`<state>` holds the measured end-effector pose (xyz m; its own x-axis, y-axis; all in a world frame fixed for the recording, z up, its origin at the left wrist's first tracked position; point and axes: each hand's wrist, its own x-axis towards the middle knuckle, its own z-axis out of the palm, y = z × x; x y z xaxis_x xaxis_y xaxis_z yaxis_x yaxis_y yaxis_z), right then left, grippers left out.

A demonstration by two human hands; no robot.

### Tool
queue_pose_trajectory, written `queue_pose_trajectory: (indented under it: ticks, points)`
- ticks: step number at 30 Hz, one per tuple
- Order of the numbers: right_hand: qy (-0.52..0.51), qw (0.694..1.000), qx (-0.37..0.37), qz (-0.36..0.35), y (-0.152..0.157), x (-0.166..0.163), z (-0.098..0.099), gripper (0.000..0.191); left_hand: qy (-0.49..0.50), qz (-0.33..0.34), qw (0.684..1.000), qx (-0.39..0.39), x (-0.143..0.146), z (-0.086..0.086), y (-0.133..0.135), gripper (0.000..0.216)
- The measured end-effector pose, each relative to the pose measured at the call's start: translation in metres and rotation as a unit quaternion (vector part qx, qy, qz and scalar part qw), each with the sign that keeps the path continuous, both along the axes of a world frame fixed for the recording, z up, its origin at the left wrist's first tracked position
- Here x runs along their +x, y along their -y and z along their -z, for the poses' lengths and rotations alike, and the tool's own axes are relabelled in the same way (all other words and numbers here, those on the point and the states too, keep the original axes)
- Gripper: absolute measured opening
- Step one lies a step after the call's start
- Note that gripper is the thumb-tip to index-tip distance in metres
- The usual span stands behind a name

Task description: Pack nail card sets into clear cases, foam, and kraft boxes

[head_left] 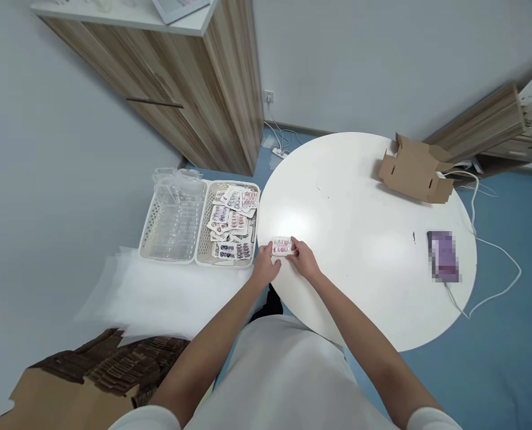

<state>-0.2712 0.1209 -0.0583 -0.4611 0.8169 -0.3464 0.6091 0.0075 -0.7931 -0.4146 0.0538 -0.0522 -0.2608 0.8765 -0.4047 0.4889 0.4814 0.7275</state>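
A small flat pack of press-on nails, pale with pinkish rows, is held between my two hands over the left edge of the white round table. My left hand grips its left end, fingers closed on it. At the right end, my right hand pinches it between thumb and fingers. Just left of my hands stands a white perforated basket, with many similar nail packs heaped inside. Beside it, another white basket contains clear plastic cases.
An opened cardboard box lies at the table's far right. Nearer is a pixelated purple device with a white cable. White translucent sheets lie below the baskets, above brown folded cardboard. A wooden cabinet stands behind.
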Motion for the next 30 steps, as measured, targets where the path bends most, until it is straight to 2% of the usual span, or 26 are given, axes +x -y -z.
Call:
queue_pose_trajectory:
  ticks: [6,12,18,22,30]
  points:
    - [0.09,0.995,0.031,-0.008,-0.001,-0.017,0.003,0.05,-0.026,0.022,0.999,-0.01,-0.005,0.005,-0.007,0.063]
    - [0.126,0.991,0.047,0.018,0.005,-0.023,0.003,0.051,-0.046,0.041,0.998,-0.003,-0.004,0.002,-0.008,0.066]
    - [0.025,0.992,0.004,0.122,0.028,-0.02,0.003,0.054,0.03,-0.012,0.999,0.014,-0.004,0.007,0.006,0.067]
    - [-0.041,0.985,-0.012,0.168,0.041,-0.024,0.005,0.054,0.056,-0.015,0.998,0.033,-0.003,0.011,0.009,0.067]
    - [-0.079,0.973,-0.039,0.213,0.033,-0.028,0.006,0.053,0.053,-0.006,0.997,0.059,-0.004,0.01,0.002,0.066]
